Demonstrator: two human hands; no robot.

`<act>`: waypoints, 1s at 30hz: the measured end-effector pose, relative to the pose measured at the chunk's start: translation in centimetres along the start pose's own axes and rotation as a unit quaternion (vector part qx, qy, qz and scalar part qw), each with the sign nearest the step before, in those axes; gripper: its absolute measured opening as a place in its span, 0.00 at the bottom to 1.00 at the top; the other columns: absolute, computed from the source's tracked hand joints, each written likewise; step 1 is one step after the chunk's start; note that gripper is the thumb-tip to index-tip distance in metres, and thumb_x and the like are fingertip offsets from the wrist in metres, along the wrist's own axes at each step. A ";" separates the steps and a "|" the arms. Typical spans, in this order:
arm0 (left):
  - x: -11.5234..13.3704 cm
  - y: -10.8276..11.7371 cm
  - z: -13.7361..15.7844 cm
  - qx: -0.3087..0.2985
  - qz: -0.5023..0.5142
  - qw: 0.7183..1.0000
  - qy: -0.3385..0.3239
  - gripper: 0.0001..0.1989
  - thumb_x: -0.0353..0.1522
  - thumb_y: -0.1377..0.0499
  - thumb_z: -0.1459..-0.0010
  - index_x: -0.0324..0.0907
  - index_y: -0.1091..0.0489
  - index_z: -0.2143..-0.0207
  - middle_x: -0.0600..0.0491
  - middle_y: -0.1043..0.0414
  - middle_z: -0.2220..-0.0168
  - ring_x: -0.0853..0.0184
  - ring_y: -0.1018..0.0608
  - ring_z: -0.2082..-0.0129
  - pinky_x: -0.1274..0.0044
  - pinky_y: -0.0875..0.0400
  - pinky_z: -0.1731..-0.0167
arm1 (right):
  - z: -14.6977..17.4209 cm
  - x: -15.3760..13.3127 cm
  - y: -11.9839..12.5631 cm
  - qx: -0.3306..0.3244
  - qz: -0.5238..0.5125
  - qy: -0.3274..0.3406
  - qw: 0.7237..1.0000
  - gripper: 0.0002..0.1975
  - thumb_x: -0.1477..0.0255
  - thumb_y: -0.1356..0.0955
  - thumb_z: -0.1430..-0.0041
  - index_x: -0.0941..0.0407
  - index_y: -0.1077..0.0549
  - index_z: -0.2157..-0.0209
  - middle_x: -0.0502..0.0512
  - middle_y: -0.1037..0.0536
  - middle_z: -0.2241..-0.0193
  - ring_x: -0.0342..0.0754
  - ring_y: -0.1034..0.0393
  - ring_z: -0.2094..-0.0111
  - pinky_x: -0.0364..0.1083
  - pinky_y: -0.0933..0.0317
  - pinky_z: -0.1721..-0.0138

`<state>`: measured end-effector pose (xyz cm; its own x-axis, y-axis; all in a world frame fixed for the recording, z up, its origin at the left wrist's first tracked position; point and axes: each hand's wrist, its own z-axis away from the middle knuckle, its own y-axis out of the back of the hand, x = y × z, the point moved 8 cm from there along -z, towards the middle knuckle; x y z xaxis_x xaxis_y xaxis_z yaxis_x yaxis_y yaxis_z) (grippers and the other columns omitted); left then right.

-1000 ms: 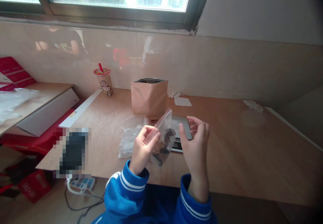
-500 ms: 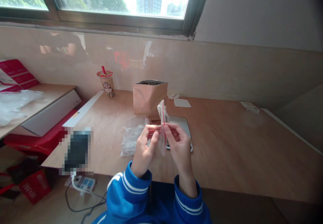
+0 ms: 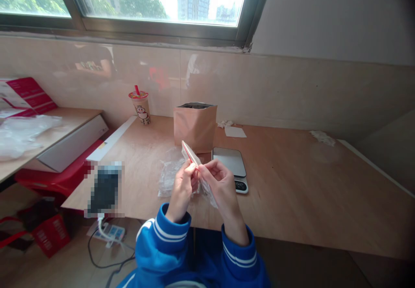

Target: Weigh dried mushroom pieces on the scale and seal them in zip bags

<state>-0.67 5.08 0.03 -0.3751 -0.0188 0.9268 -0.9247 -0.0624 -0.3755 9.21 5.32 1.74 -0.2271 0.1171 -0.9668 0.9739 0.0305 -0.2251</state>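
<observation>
Both hands pinch a small clear zip bag (image 3: 191, 154) with a red seal line, held tilted above the table. My left hand (image 3: 183, 186) is closed on its left side near the seal. My right hand (image 3: 220, 180) grips the opposite side, and the bag's lower part hangs behind its fingers. Under and beyond my left hand lies a pile of clear plastic bags (image 3: 168, 175). Just past my right hand sits a kitchen scale (image 3: 230, 160) with a dark display. Behind them stands an open brown paper pouch (image 3: 195, 126); its contents are too dark to make out.
A drink cup (image 3: 142, 110) with a red straw stands at the back left. A blurred-out dark device (image 3: 105, 188) with a white cable lies at the left edge. A white paper (image 3: 235, 132) and crumpled tissues (image 3: 322, 138) lie toward the back.
The zip bag has gone from upright to leaning left, and my hands have moved slightly lower and left. More of the scale, including its display, now shows.
</observation>
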 end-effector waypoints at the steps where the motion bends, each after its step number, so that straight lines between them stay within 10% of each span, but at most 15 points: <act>1: 0.0 -0.1 0.0 0.000 0.001 1.000 -0.011 0.19 0.45 0.43 0.45 0.43 0.46 0.76 0.62 0.50 0.81 0.77 0.46 0.83 0.83 0.48 0.83 | 0.0 -0.1 0.1 0.022 -0.011 0.008 1.000 0.14 0.62 0.27 0.48 0.56 0.31 0.75 0.47 0.27 0.78 0.41 0.32 0.76 0.40 0.37 0.74; 9: 2.1 3.5 0.1 0.043 -0.133 0.984 -0.107 0.21 0.43 0.44 0.42 0.42 0.47 0.80 0.62 0.53 0.83 0.76 0.48 0.82 0.81 0.51 0.82 | -0.4 -0.6 7.0 0.240 -0.001 0.088 0.967 0.16 0.59 0.29 0.48 0.55 0.36 0.76 0.45 0.32 0.83 0.41 0.37 0.80 0.42 0.40 0.74; 13: 1.6 3.2 -0.7 -0.021 -0.139 0.988 -0.070 0.23 0.45 0.47 0.41 0.42 0.45 0.82 0.59 0.48 0.83 0.74 0.43 0.82 0.80 0.46 0.80 | -0.2 -1.9 7.3 0.208 -0.016 0.122 0.970 0.15 0.61 0.30 0.46 0.54 0.37 0.74 0.45 0.31 0.81 0.43 0.34 0.77 0.44 0.38 0.68; 18: -1.8 2.5 -1.1 0.051 -0.005 0.998 -0.025 0.24 0.50 0.48 0.42 0.41 0.37 0.80 0.53 0.33 0.75 0.70 0.30 0.73 0.79 0.34 0.70 | 1.2 -3.6 6.1 0.236 -0.160 0.177 0.942 0.15 0.63 0.31 0.43 0.54 0.40 0.74 0.42 0.39 0.79 0.39 0.38 0.76 0.41 0.39 0.69; 23: -5.6 -2.8 0.6 -0.087 0.162 0.973 0.140 0.29 0.52 0.52 0.40 0.45 0.33 0.46 0.48 0.25 0.55 0.64 0.23 0.61 0.75 0.29 0.66 | 0.4 -1.5 5.0 0.211 -0.178 0.097 0.956 0.15 0.61 0.31 0.43 0.54 0.38 0.72 0.43 0.37 0.77 0.40 0.37 0.75 0.41 0.38 0.71; 30: -4.9 -0.5 0.0 -0.004 0.005 0.997 0.079 0.33 0.55 0.56 0.39 0.41 0.34 0.46 0.48 0.22 0.63 0.72 0.29 0.83 0.80 0.41 0.87 | 0.6 -3.1 6.8 0.224 -0.125 0.144 0.956 0.17 0.58 0.29 0.45 0.54 0.36 0.70 0.42 0.36 0.78 0.37 0.40 0.79 0.39 0.41 0.75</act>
<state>1.65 5.20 -4.34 -0.3901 0.1382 0.9103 -0.9208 -0.0560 -0.3861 16.49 4.57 3.15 -0.3814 0.4316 -0.8174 0.7782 -0.3274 -0.5360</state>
